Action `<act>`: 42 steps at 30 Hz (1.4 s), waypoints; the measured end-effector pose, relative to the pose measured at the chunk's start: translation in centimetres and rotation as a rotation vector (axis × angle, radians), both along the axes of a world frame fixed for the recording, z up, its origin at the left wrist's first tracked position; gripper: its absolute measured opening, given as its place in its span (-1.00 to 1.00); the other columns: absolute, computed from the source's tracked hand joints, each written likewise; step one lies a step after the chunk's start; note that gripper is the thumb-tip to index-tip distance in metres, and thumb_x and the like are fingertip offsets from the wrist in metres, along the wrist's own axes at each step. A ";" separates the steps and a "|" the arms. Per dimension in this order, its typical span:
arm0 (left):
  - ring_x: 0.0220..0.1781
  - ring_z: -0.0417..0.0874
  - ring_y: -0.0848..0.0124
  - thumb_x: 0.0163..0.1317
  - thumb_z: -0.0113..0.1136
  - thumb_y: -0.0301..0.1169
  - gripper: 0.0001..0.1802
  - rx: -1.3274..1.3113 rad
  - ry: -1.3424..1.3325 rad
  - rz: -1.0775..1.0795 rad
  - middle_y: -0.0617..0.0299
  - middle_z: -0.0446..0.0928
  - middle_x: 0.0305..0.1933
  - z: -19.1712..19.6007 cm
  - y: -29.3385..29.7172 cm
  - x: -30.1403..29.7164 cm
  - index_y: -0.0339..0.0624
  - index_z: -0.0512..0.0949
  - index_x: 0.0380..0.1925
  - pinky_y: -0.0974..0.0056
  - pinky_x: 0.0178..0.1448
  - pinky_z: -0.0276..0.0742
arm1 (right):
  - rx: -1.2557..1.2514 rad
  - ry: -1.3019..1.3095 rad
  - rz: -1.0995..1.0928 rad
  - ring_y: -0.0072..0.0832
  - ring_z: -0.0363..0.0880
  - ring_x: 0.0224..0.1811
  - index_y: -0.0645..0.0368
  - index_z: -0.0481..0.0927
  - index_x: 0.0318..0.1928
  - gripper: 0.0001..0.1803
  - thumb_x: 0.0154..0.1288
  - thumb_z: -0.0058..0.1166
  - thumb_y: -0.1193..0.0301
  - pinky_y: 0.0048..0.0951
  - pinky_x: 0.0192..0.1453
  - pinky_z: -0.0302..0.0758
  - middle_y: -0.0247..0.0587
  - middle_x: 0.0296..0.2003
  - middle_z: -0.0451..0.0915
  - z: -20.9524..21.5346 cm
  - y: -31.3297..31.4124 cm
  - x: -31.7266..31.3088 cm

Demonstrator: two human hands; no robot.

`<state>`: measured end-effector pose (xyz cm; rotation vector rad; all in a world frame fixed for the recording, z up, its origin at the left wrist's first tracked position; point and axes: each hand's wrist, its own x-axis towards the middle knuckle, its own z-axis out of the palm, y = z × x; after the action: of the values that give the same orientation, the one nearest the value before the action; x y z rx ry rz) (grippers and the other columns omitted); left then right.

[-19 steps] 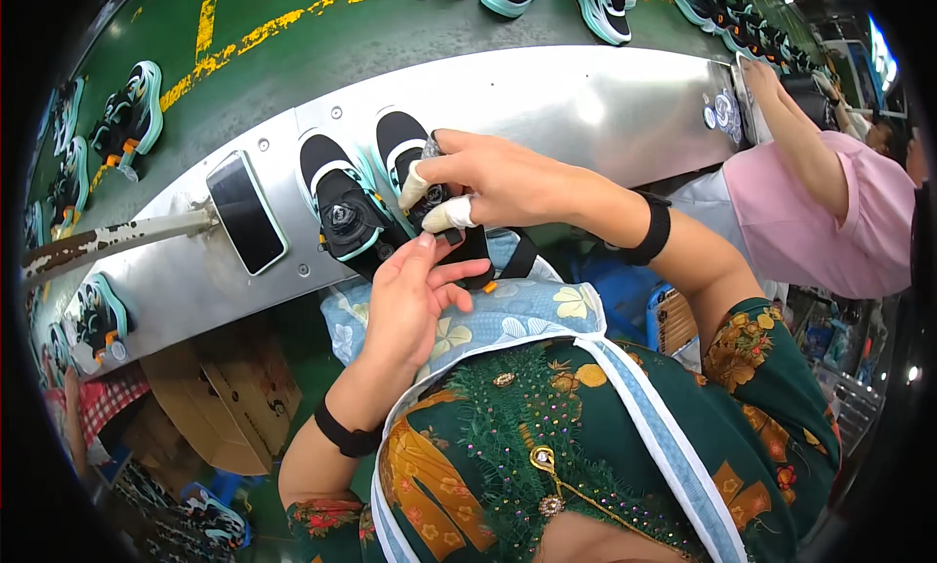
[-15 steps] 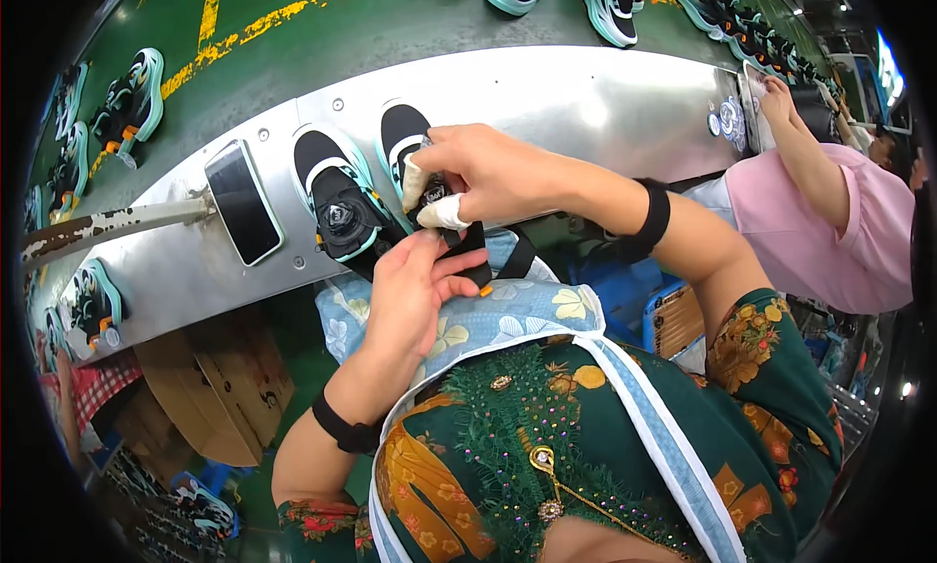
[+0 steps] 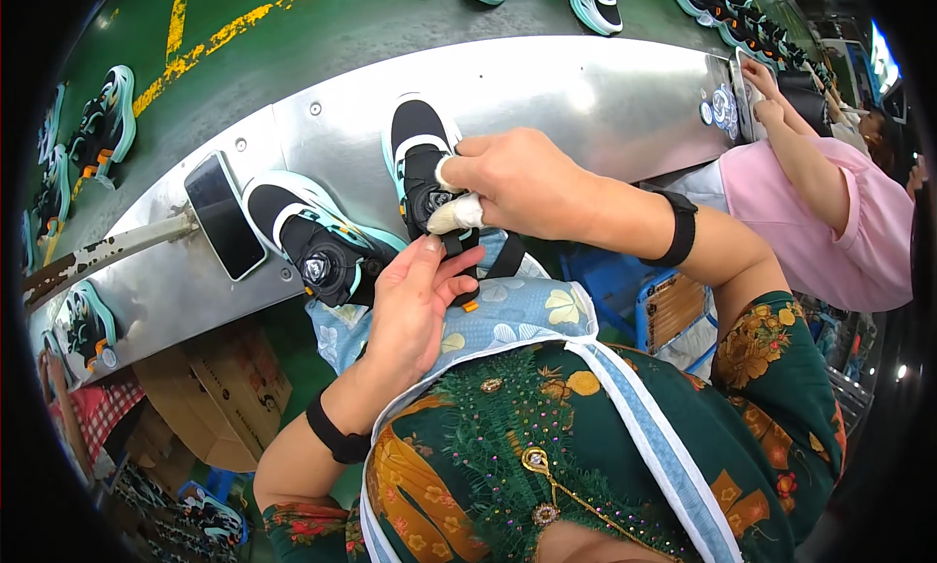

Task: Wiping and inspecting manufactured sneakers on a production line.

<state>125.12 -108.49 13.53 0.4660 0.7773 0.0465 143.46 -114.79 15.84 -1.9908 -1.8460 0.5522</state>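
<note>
A black, white and mint-green sneaker [image 3: 418, 124] lies on the metal bench, toe pointing away, with a round dial on its upper. My right hand [image 3: 522, 184], with white covers on thumb and forefinger, is closed on the shoe beside the dial. Closer to me, my left hand [image 3: 415, 300] has its thumb and fingers bent around the tongue or collar end of the same shoe; the exact grip is partly hidden. A matching sneaker [image 3: 303, 221] lies just to the left, tilted toe outward, with neither hand holding it.
A phone [image 3: 226, 215] rests on the metal bench [image 3: 586, 85], beside a worn metal bar [image 3: 107, 251]. More sneakers [image 3: 107, 124] stand beyond the bench on the green floor. Cardboard boxes [image 3: 220, 397] are below left. A co-worker in pink [image 3: 791, 212] works at the right.
The left sneaker has turned, its toe swinging left and away from the other. The right sneaker now shows more of its upper, and my right hand has shifted slightly right and nearer me.
</note>
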 end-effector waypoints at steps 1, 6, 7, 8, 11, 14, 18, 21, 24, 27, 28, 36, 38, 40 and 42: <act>0.04 0.59 0.25 0.45 -0.08 -0.33 -0.71 -0.005 0.002 -0.004 0.15 0.51 -0.03 -0.1 -0.1 0.0 -0.34 0.45 -0.02 0.31 -0.18 0.53 | 0.047 -0.007 -0.011 -0.14 0.52 -0.48 0.14 0.49 -0.44 -0.68 0.04 0.28 0.19 -0.20 -0.44 0.41 -0.19 -0.53 0.45 0.0 0.1 -0.2; 0.09 0.56 0.23 0.47 -0.16 -0.35 -0.65 0.063 0.002 -0.016 0.01 0.50 0.05 -0.1 -0.1 0.4 -0.40 0.39 0.07 0.35 -0.14 0.54 | -0.062 -0.085 0.094 -0.12 0.53 -0.46 0.15 0.49 -0.46 -0.71 0.07 0.24 0.20 -0.18 -0.42 0.41 -0.18 -0.53 0.45 0.1 1.8 0.2; 0.09 0.56 0.23 0.47 -0.16 -0.35 -0.65 0.066 0.000 -0.015 0.01 0.50 0.05 0.2 0.0 0.4 -0.40 0.39 0.07 0.35 -0.14 0.54 | -0.104 -0.129 0.151 -0.10 0.53 -0.45 0.16 0.49 -0.48 -0.71 0.08 0.23 0.21 -0.16 -0.40 0.42 -0.18 -0.54 0.46 0.1 2.2 0.3; 0.08 0.57 0.25 0.46 -0.16 -0.34 -0.65 0.049 0.040 -0.091 0.00 0.51 0.04 0.6 0.4 0.2 -0.40 0.41 0.05 0.34 -0.14 0.55 | -0.100 -0.130 0.154 -0.10 0.53 -0.45 0.16 0.49 -0.48 -0.71 0.08 0.23 0.21 -0.16 -0.40 0.42 -0.18 -0.54 0.46 0.6 2.5 0.5; -0.09 0.60 0.33 0.46 -0.14 -0.34 -0.66 0.196 0.055 -0.343 0.01 0.52 -0.01 4.5 2.9 -1.2 -0.40 0.43 0.01 0.34 -0.18 0.55 | -0.212 0.090 0.078 -0.14 0.58 -0.39 0.15 0.66 -0.26 -0.67 0.13 0.21 0.15 -0.21 -0.26 0.48 -0.07 -0.43 0.63 -1.2 2.4 3.6; -0.26 0.57 0.46 0.41 -0.04 -0.38 -0.71 0.953 0.139 -0.052 0.08 0.52 -0.07 4.3 4.9 -5.6 -0.38 0.47 -0.02 0.44 -0.21 0.49 | -0.389 0.152 -0.243 -0.20 0.62 -0.31 0.09 0.67 -0.13 -0.65 0.20 0.17 0.13 -0.27 -0.18 0.50 -0.05 -0.32 0.66 1.7 5.9 5.7; -0.11 0.44 0.43 0.11 0.31 -0.44 -0.63 1.376 0.458 0.013 0.24 0.46 -0.21 1.4 7.3 -3.6 -0.21 0.52 -0.04 0.31 -0.03 0.37 | -0.261 0.221 -0.032 -0.07 0.61 -0.13 0.08 0.62 0.00 -0.55 0.25 0.12 0.04 -0.21 -0.05 0.50 0.07 -0.15 0.63 -0.5 10.8 3.0; -0.12 0.46 0.39 0.10 0.28 -0.47 -0.64 1.213 0.255 -0.026 0.23 0.46 -0.24 -0.9 7.9 -2.6 -0.22 0.56 -0.05 0.31 0.01 0.39 | -0.279 0.231 0.059 -0.01 0.58 -0.06 0.06 0.47 0.19 -0.39 0.23 0.12 0.00 -0.18 0.00 0.49 0.20 -0.11 0.58 -3.1 14.8 0.6; -0.08 0.49 0.31 0.01 0.31 -0.51 -0.54 1.176 0.029 -0.130 0.18 0.54 -0.18 0.2 7.5 -2.7 -0.20 0.56 0.01 0.30 0.06 0.40 | -0.403 0.172 0.132 0.01 0.54 -0.04 0.08 0.37 0.26 -0.25 0.15 0.17 -0.05 -0.12 -0.02 0.48 0.21 -0.18 0.55 -5.2 16.2 -1.4; -0.06 0.48 0.41 0.07 0.22 -0.58 -0.55 1.397 0.155 -0.111 0.18 0.50 -0.11 0.9 7.2 -2.2 -0.26 0.53 0.04 0.35 0.09 0.36 | -0.481 0.199 0.125 0.03 0.54 -0.05 0.09 0.36 0.25 -0.29 0.18 0.17 0.00 -0.13 -0.01 0.47 0.20 -0.12 0.54 -5.2 15.9 -1.0; -0.04 0.49 0.33 0.03 0.27 -0.55 -0.55 1.388 0.179 -0.145 0.16 0.53 -0.14 0.7 7.2 -2.1 -0.22 0.55 0.01 0.30 0.08 0.38 | -0.463 0.215 0.120 0.04 0.53 -0.03 0.08 0.36 0.26 -0.31 0.20 0.17 0.03 -0.13 0.01 0.46 0.21 -0.09 0.53 -5.5 15.9 -0.6; -0.04 0.51 0.23 -0.06 0.34 -0.52 -0.57 1.304 -0.031 -0.246 0.14 0.55 -0.10 0.7 9.2 -0.8 -0.21 0.56 -0.09 0.22 0.08 0.41 | -0.424 0.302 0.095 0.05 0.46 0.04 0.02 0.35 0.28 -0.35 0.23 0.16 0.08 -0.14 0.11 0.39 0.22 -0.08 0.49 -6.3 15.1 1.2; -0.05 0.52 0.21 -0.07 0.33 -0.54 -0.56 1.352 0.089 -0.236 0.13 0.54 -0.07 1.0 8.4 -0.5 -0.22 0.55 -0.08 0.21 0.10 0.41 | -0.441 0.314 0.080 0.05 0.46 0.05 0.02 0.35 0.28 -0.35 0.23 0.16 0.08 -0.14 0.11 0.39 0.22 -0.08 0.49 -5.7 15.1 1.1; -0.02 0.52 0.21 -0.05 0.30 -0.55 -0.57 1.244 0.107 -0.218 0.12 0.55 -0.06 0.4 7.9 -0.3 -0.24 0.55 -0.08 0.22 0.14 0.40 | -0.467 0.326 0.073 0.05 0.46 0.05 0.02 0.34 0.28 -0.35 0.23 0.16 0.08 -0.14 0.11 0.39 0.22 -0.08 0.49 -5.8 14.9 1.3; 0.00 0.53 0.24 -0.02 0.27 -0.57 -0.58 1.198 -0.106 -0.251 0.12 0.56 -0.07 -0.8 9.6 -0.7 -0.24 0.55 -0.07 0.24 0.16 0.39 | -0.418 0.345 0.095 0.05 0.46 0.03 0.02 0.34 0.28 -0.36 0.24 0.15 0.09 -0.14 0.09 0.40 0.21 -0.10 0.48 -6.3 14.6 1.5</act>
<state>124.44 -98.89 12.70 1.6775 0.5105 0.3086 144.97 -100.22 9.58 -1.8949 -1.7143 1.3121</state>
